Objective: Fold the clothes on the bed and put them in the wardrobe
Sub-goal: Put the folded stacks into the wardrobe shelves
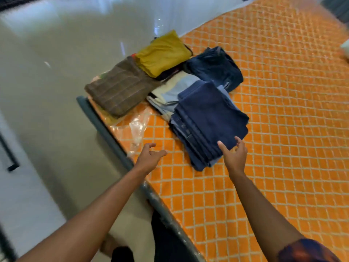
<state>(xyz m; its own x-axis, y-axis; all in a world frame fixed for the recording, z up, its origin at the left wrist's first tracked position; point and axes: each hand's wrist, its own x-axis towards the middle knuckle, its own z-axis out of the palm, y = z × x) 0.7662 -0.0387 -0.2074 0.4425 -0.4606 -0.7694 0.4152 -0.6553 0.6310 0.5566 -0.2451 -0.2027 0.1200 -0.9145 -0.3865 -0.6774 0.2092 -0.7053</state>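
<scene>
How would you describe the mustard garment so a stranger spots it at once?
On the orange bed, folded clothes cluster near its left edge. The mustard garment lies at the cluster's far end, between a brown striped fold and dark denim. It is the only yellow piece; its neighbours are brown, blue or pale.

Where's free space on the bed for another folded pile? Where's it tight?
Free: the orange bedspread right of the navy stack and dark jeans, wide and bare. Also the near strip in front of the navy stack, alongside the bed rail. Crowded: the left edge, where brown fold, mustard fold and pale clothes butt together, clear plastic beside them.
</scene>
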